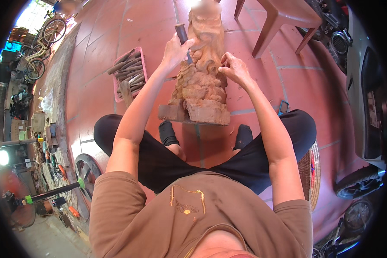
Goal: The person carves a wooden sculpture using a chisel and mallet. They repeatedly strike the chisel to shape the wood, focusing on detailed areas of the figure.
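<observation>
On the red tiled floor (99, 86), everything is placed against the wooden carving (201, 81).

Carving: a tall reddish-brown figure standing upright on its blocky base, between the seated person's socked feet, directly in front of them.

Left hand (175, 50): closed in a fist around the dark handle of a chisel (183, 36), on the carving's left flank; the blade angles down into the folds at mid-height.

Right hand (235, 69): on the carving's right flank, fingers curled and pressed against the wood, holding no tool; it seems to steady the piece.

Step in hand: by my judgement, fine hand-pushed cutting of relief detail in the middle of the figure, with no mallet in use.

Next move calls for: a controlled push along the groove, the bracing fingers kept out of the blade's path, and the base kept from sliding on the tiles.

Tool tray (130, 73): a pink tray left of the carving, full of spare chisels.

Plastic stool (284, 19): behind and right of the carving.

Woven basket (313, 174): near right of the carving, beside the person's right knee.
</observation>
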Motion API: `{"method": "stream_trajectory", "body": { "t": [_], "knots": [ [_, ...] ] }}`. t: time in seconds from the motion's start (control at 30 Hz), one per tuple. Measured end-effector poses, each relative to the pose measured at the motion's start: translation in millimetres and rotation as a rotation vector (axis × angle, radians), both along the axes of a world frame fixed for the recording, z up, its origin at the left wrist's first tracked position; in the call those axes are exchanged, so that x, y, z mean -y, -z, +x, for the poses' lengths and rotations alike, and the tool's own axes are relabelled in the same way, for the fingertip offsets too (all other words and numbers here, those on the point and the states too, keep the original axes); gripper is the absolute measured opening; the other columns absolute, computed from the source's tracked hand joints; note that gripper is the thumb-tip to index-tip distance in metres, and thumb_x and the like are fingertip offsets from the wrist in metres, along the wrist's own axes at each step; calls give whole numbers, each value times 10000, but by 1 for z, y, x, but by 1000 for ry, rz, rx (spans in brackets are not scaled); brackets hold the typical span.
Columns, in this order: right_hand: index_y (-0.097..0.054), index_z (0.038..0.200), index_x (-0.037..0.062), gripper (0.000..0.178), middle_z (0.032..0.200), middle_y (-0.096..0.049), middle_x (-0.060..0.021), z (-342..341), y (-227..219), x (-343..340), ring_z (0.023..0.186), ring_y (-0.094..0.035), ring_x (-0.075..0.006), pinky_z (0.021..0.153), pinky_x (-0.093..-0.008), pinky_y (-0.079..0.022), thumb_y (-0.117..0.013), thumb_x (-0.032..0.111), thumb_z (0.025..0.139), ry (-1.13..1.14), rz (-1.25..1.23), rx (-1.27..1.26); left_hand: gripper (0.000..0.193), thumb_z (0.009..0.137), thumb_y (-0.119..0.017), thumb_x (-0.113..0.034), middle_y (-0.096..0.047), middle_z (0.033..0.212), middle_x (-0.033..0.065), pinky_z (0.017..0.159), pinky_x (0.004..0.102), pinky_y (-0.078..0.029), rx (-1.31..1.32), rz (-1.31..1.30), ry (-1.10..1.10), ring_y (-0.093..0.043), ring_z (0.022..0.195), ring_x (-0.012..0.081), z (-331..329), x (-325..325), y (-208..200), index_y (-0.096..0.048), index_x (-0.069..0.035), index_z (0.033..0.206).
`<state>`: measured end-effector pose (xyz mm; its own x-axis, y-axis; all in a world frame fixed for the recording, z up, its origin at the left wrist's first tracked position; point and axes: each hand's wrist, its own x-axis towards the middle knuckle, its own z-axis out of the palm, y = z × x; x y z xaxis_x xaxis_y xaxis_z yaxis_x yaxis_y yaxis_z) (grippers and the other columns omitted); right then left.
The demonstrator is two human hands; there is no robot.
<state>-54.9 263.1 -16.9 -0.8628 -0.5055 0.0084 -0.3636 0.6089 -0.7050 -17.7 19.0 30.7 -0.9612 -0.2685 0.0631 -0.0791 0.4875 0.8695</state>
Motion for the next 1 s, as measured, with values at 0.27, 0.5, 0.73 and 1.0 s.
{"method": "stream_trajectory", "body": {
  "t": [0.27,0.5,0.73,1.0],
  "knots": [
    [-622,1000,113,324,892,-712,-131,-6,25,8,870,-703,-316,740,-442,-555,-773,228,738,88,44,-63,244,973,-662,-305,-595,721,23,420,276,-457,65,541,16,-550,509,122,6,-9,12,-565,-84,1008],
    [-609,1074,87,294,985,-721,-153,3,-11,-2,979,-689,-358,837,-476,-532,-743,222,850,28,57,-56,297,960,-674,-352,-636,662,80,393,280,-447,113,680,26,-560,446,136,6,-5,41,-565,-92,869],
    [-587,1249,52,360,1342,-594,-170,18,-23,21,1229,-578,-349,996,-461,-478,-604,286,976,48,-30,-190,332,956,-676,-356,-650,679,83,410,280,-469,160,821,-159,-575,455,144,21,-2,46,-556,-85,807],
    [-647,1244,38,377,1386,-591,-128,9,13,45,1372,-469,-349,1101,-474,-409,-663,233,921,-307,33,-407,343,948,-695,-373,-659,705,77,415,268,-482,105,893,-183,-597,469,131,22,-7,52,-565,-93,800]
  ]
}}
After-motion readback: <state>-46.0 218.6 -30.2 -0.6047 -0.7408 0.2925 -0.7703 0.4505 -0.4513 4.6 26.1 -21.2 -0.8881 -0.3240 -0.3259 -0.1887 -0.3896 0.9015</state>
